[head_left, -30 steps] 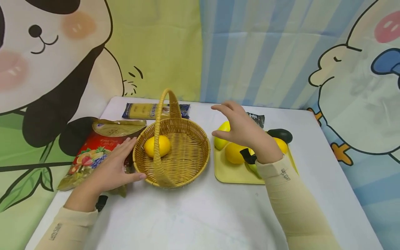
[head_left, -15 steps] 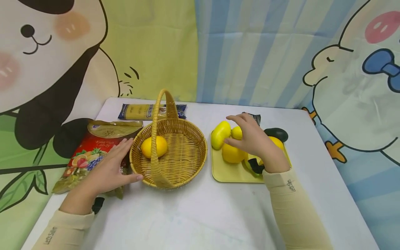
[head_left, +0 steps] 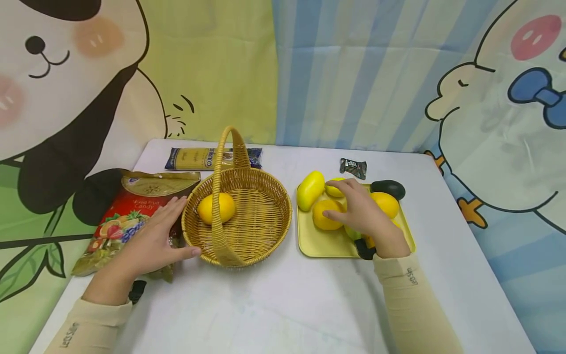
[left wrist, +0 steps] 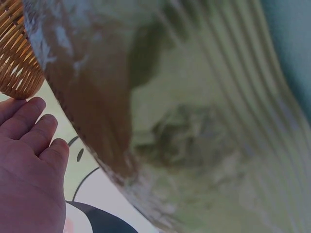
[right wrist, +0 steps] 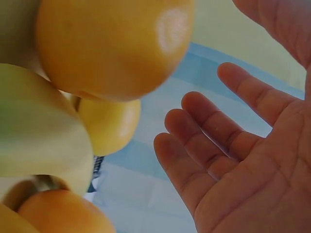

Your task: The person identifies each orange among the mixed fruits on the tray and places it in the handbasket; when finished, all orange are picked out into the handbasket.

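My left hand lies with straight fingers along the left side of the wicker basket, fingertips right at its wall; the left wrist view agrees. A yellow-orange fruit sits inside, partly behind the basket handle. My right hand hovers over the yellow tray, thumb and fingers spread near a round orange fruit. In the right wrist view the palm faces that fruit, with a gap between. A yellow mango and a lemon lie close by. The hand partly hides a green fruit.
A red-and-gold candy bag lies under the left forearm. Behind the basket is a pasta packet. A small black wrapped snack, a dark avocado-like fruit and another orange fruit are at the tray's far side.
My right hand has moved down and to the right over the tray, uncovering the lemon and the black snack. The left hand stays at the basket; the view has shifted slightly.
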Tool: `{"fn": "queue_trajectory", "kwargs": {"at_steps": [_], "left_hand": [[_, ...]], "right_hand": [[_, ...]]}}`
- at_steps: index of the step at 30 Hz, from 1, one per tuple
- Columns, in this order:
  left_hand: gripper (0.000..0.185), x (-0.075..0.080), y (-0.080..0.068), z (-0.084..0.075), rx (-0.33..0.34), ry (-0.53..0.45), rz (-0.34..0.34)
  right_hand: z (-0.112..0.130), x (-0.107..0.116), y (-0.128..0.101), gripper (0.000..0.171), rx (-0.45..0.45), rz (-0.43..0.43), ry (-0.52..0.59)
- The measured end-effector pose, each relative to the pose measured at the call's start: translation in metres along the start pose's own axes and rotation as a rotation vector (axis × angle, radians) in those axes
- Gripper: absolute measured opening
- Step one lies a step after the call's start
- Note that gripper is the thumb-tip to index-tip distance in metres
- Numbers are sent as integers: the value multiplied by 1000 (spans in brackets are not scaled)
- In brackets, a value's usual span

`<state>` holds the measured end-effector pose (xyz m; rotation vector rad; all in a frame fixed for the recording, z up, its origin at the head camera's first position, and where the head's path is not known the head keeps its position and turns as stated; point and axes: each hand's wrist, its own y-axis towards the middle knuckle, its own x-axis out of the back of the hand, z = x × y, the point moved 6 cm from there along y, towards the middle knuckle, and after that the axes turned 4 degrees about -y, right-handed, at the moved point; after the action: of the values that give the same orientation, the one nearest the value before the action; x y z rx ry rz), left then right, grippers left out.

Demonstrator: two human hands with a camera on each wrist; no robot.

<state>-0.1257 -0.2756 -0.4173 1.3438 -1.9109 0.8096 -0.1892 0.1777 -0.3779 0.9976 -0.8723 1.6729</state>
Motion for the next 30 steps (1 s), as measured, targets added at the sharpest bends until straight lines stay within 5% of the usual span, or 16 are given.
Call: {"fn": "queue_trajectory", "kwargs": {"at_steps": [30], "left_hand": [[129, 0, -1, -2, -3, -26, -5]], "right_hand": [[-15, -37, -10, 80, -22, 1, 29]]}}
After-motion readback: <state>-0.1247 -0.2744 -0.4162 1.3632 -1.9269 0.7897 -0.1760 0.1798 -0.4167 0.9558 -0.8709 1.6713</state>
